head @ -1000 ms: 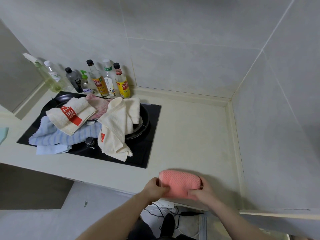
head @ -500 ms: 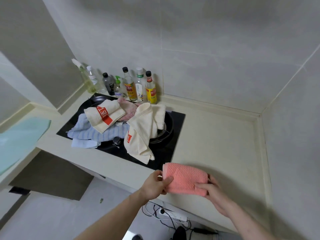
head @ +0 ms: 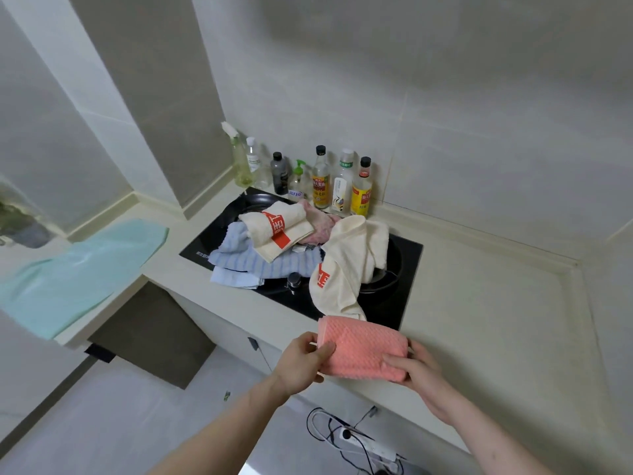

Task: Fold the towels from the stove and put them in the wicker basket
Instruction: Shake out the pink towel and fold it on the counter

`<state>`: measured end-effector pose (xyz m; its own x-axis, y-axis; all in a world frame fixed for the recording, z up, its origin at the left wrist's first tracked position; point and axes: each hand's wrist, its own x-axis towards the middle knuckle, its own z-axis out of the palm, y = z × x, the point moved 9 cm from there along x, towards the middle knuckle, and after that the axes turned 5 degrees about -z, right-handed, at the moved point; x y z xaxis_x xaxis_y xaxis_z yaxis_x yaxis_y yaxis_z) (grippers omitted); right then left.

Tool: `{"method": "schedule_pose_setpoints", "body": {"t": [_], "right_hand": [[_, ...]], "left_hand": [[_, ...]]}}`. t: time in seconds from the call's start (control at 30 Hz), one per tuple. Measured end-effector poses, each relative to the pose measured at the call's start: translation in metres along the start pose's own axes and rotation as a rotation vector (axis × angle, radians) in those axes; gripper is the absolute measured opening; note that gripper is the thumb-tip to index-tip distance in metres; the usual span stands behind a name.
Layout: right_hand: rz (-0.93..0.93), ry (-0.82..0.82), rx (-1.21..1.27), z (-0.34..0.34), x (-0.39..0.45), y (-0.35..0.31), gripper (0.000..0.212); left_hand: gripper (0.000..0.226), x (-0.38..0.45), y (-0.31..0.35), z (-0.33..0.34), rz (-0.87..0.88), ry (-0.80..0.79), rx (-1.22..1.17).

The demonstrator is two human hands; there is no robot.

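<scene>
A folded pink waffle towel [head: 361,347] is held up over the counter's front edge. My left hand [head: 301,361] grips its left end and my right hand [head: 416,370] grips its right end. On the black stove [head: 404,269] lies a heap of towels: a cream towel with a red label [head: 346,265], a second cream towel with a red band [head: 274,231], a blue striped towel [head: 260,262] and a pink cloth [head: 318,224]. No wicker basket is in view.
Several bottles [head: 322,183] stand against the wall behind the stove. A light green cloth [head: 78,269] lies on the lower counter at left. The beige counter [head: 479,303] runs right to the corner. A power strip and cables [head: 356,437] lie on the floor.
The view has swung left, showing more of the left counter and floor. Both hands have lifted the pink towel off the counter and carried it left, toward the stove's front corner.
</scene>
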<state>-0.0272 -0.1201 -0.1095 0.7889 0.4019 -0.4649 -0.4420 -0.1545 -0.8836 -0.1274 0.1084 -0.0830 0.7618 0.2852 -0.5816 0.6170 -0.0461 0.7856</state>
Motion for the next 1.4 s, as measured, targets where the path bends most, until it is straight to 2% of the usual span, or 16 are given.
{"method": "schedule_pose_setpoints", "body": {"t": [0.07,0.17,0.23,0.37,0.53,0.63,0.7,0.8,0.97,1.1,1.17,1.27,1.4], "right_hand": [[-0.029,-0.010,-0.040,0.026,0.000,-0.007,0.058],[-0.076,-0.020,-0.077,0.065,-0.003,-0.019,0.041],[-0.101,-0.049,-0.108,0.092,-0.001,-0.026,0.038],[-0.142,-0.122,-0.180,0.144,0.006,-0.042,0.049],[-0.161,-0.261,-0.260,0.209,0.030,-0.064,0.058],[-0.169,-0.361,-0.303,0.258,0.043,-0.076,0.040],[-0.177,-0.434,-0.328,0.296,0.046,-0.083,0.031],[-0.180,-0.552,-0.365,0.356,0.041,-0.086,0.022],[-0.194,-0.709,-0.425,0.464,0.019,-0.086,0.023],[-0.224,-0.824,-0.468,0.552,-0.009,-0.085,0.032],[-0.234,-0.873,-0.485,0.596,-0.025,-0.082,0.035],[-0.248,-0.902,-0.501,0.662,-0.049,-0.075,0.030],[-0.262,-0.953,-0.504,0.751,-0.090,-0.060,0.017]], "left_hand": [[0.029,-0.007,-0.008,-0.026,-0.001,0.026,-0.013],[0.025,-0.018,-0.022,-0.063,-0.004,0.056,-0.028],[0.024,-0.026,-0.028,-0.087,-0.005,0.091,-0.048],[0.029,-0.044,-0.035,-0.130,0.006,0.195,-0.099],[0.050,-0.057,-0.048,-0.188,0.001,0.375,-0.246],[0.042,-0.076,-0.054,-0.223,-0.005,0.492,-0.353],[0.032,-0.091,-0.064,-0.248,-0.011,0.579,-0.393],[0.032,-0.121,-0.084,-0.286,-0.051,0.704,-0.388],[0.027,-0.183,-0.119,-0.350,-0.068,0.903,-0.479],[0.029,-0.227,-0.160,-0.406,-0.095,1.015,-0.588],[0.039,-0.251,-0.178,-0.437,-0.091,1.062,-0.621],[0.050,-0.288,-0.208,-0.485,-0.090,1.134,-0.653],[0.046,-0.338,-0.252,-0.545,-0.088,1.215,-0.696]]}}
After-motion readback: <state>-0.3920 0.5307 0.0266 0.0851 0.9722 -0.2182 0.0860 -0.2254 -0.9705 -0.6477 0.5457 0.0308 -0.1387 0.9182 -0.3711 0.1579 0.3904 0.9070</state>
